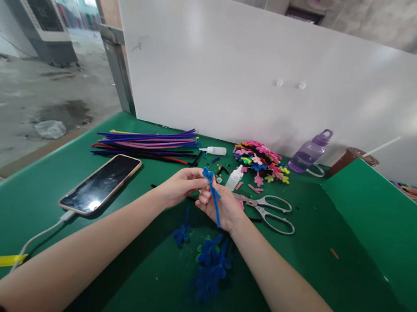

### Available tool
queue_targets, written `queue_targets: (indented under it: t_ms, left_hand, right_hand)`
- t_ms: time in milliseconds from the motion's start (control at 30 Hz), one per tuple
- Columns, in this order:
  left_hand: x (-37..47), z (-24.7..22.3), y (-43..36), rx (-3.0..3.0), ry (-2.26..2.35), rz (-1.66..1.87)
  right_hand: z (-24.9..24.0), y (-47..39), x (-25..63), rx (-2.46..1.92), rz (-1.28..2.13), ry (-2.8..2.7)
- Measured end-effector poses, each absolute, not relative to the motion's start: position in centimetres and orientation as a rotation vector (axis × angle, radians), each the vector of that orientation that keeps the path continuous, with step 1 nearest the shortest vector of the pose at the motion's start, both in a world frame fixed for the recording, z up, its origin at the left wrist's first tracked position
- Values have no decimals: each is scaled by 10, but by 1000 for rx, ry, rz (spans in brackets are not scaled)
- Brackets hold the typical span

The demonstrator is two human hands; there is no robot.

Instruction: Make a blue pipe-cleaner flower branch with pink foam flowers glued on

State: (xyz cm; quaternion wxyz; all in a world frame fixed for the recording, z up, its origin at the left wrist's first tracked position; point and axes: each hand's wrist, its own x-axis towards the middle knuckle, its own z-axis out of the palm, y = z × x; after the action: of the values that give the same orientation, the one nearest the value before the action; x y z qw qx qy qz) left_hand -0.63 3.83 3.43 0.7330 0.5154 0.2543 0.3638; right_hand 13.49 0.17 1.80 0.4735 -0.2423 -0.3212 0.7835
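Note:
Both hands meet above the middle of the green table. Between them is a blue pipe-cleaner piece (214,198) with a looped top and stems hanging down. My left hand (182,186) pinches its upper part between thumb and fingers. My right hand (224,207) holds the same piece from the right, its fingers curled under the stems. Nearer me on the table lie a small blue pipe-cleaner flower (181,234) and a cluster of blue flowers (211,274) with some green. Silver scissors (274,213) lie just right of my right hand, beside an upright white glue bottle (234,178).
A phone (102,184) with a cable lies at left on the table (124,275). Behind are bundled pipe cleaners (150,143), a second glue bottle (215,151), colourful flowers (258,159), a purple bottle (308,152) and a brown cup (346,160). A green panel (384,228) rises at right.

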Motion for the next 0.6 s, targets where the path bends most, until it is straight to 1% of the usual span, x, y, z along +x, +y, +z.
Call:
queue_targets:
  t_ms: [167, 333, 600]
  left_hand:
    - [-7, 33, 42, 1191, 540, 880]
    - [-10, 31, 48, 1153, 686, 1007]
    - [-9, 29, 50, 1158, 673, 989]
  right_hand:
    - [20, 5, 136, -669, 1909, -695]
    - [21, 9, 139, -756, 1863, -642]
    - [21, 5, 137, -706, 1864, -688]
